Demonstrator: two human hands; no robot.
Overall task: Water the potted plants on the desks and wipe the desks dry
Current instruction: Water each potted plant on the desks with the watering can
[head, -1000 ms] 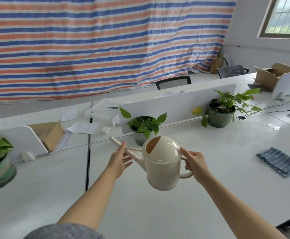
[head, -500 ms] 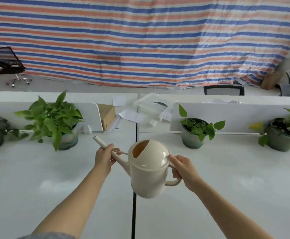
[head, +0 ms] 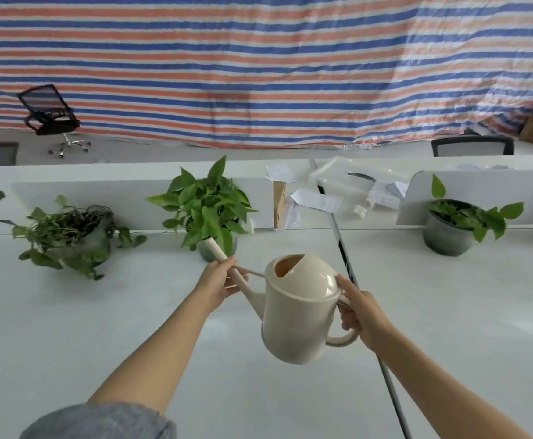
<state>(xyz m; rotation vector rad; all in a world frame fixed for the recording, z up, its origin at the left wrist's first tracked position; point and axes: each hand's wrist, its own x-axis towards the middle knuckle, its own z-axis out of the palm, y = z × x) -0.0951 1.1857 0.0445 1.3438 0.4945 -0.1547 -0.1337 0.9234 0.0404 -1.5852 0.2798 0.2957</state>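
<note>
Nearest, at the lower left edge, is a grey sleeve (head: pixel 100 421), and two bare forearms reach out from there over the white desk (head: pixel 68 343). Between them a cream watering can (head: pixel 297 315) is held in the air above the desk, tilted with its spout (head: pixel 219 253) pointing up and far-left. The right hand (head: pixel 358 312) grips the can's loop handle with its fingers curled round it and the thumb on the dome. The left hand (head: pixel 217 282), set apart on the other side of the can, closes its fingers round the spout partway along. The spout's tip shows against the pot and lower leaves of the leafy potted plant (head: pixel 206 210) at the far edge of the desk; whether it touches them cannot be told. To the left a trailing plant (head: pixel 68 236) sprawls over the surface. Right of a dark seam (head: pixel 347 264) between desks stands a third potted plant (head: pixel 452 228). White divider panels (head: pixel 132 198) run behind the pots, with loose papers (head: pixel 316 199) beyond. Farther off are a black office chair (head: pixel 51 117) and a striped tarp (head: pixel 259 68).
</note>
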